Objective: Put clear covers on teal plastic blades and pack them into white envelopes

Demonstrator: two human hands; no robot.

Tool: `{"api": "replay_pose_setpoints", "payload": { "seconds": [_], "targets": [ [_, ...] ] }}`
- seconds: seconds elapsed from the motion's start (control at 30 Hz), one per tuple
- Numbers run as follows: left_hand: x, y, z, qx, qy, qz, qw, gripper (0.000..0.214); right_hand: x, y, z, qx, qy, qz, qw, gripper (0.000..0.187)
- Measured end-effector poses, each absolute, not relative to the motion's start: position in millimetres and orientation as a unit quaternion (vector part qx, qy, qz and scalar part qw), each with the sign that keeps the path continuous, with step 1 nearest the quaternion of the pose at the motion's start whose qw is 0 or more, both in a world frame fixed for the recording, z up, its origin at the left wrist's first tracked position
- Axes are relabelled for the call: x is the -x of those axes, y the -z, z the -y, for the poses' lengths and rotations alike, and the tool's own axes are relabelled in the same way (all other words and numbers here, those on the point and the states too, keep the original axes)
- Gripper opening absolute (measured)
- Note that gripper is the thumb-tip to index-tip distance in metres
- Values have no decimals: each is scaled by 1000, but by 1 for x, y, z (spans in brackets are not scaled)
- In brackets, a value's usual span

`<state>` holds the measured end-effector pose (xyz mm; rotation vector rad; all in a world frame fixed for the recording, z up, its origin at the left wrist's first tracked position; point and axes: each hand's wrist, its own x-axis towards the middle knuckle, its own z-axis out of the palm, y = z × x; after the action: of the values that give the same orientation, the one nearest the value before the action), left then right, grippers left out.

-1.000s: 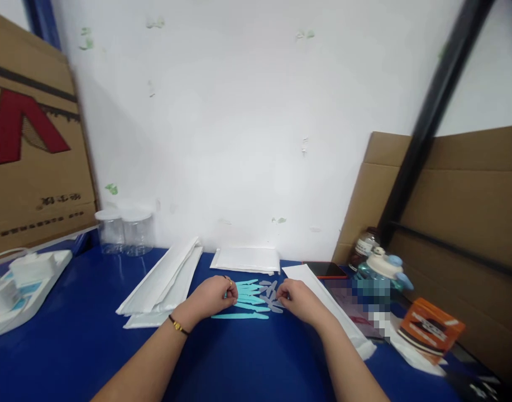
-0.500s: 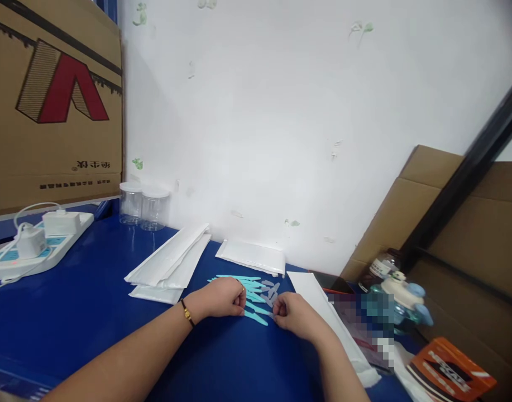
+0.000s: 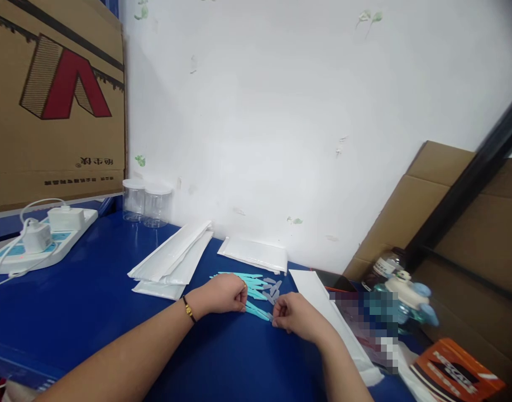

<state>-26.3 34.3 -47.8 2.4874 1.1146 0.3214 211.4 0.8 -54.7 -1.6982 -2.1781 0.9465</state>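
My left hand (image 3: 228, 293), a dark bracelet on its wrist, is closed in a pinch on the handle end of a turquoise eyebrow razor (image 3: 258, 312). The razor slants down to the right, close above the blue table. At its far end my right hand (image 3: 293, 314) pinches a small translucent grey blade cover (image 3: 271, 317); whether the cover is fully on the blade is too small to tell. Behind the left hand lies a pile of turquoise razors (image 3: 256, 283), partly hidden by it. Several loose grey covers (image 3: 273, 290) lie beside the pile, near the right fingertips.
White padded envelopes (image 3: 172, 254) are stacked at left, with another envelope (image 3: 253, 255) against the wall and a long one (image 3: 323, 304) under my right forearm. Clear jars (image 3: 157, 206) and a power strip (image 3: 71, 237) stand left. A bottle (image 3: 383, 268) and orange box (image 3: 457, 368) are right.
The two turquoise blade ends that showed apart between my hands now lie close together, overlapping. My hands have barely moved. The whole view has shifted slightly.
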Motion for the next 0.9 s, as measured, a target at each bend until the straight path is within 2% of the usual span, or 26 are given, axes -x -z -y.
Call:
{"api": "replay_pose_setpoints", "payload": {
  "seconds": [0.47, 0.53, 0.67, 0.77, 0.9],
  "targets": [
    [21, 43, -22, -886, -76, -373, 263, 11, -197, 52, 7, 522, -367, 758, 135, 5],
    [21, 44, -23, -887, -70, -370, 269, 16, -204, 47, 5, 536, -344, 753, 165, 7],
    [24, 47, -31, -894, -121, -384, 198, 19, -224, 44, -4, 608, -208, 735, 216, 12],
    [27, 52, -37, -900, -147, -392, 120, 19, -232, 52, -9, 634, -163, 733, 185, 9],
    [28, 54, -39, -913, -131, -371, 106, 13, -228, 62, -11, 640, -139, 739, 160, 8]
  ]
}}
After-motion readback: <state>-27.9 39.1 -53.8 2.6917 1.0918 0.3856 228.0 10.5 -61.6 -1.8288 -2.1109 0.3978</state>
